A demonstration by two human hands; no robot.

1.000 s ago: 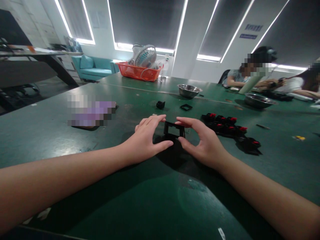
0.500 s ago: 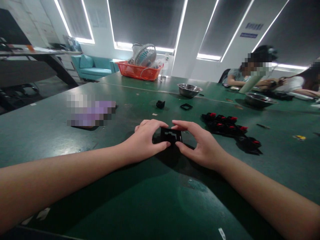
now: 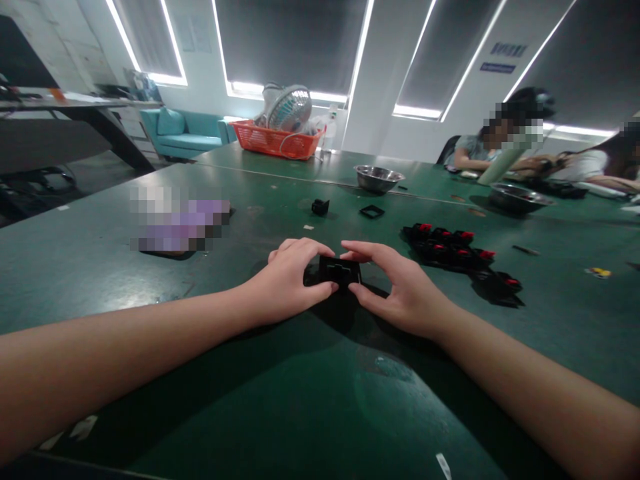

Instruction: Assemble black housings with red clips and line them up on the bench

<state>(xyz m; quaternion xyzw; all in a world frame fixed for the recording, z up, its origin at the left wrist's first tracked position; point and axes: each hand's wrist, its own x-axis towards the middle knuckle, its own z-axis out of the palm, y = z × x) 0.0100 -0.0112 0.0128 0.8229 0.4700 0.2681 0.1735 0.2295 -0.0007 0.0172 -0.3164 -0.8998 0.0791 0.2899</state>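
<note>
A small black plastic part [image 3: 340, 270] with a cut-out face stands on the green table [image 3: 280, 407] between my two hands. My left hand [image 3: 295, 273] is closed on its left side, thumb at the lower front and fingers over the top. On its right side my right hand [image 3: 395, 283] grips in the same way, thumb low and index finger at the top edge. Beyond the hands lie a small black piece [image 3: 320, 207] and a flat black square frame [image 3: 372, 212]. Several black parts with red pieces [image 3: 445, 248] lie in rows to the right.
A blurred purple object [image 3: 185, 227] lies on the left. Two metal bowls, a nearer-centre bowl [image 3: 379, 179] and a right bowl [image 3: 517, 199], stand farther back. An orange basket [image 3: 277, 141] holds a fan [image 3: 290, 110]. A person [image 3: 480, 150] sits across the table at right.
The gap visible in the black part's cut-out face has narrowed and its face looks more filled. Both hands keep nearly the same place and grip.
</note>
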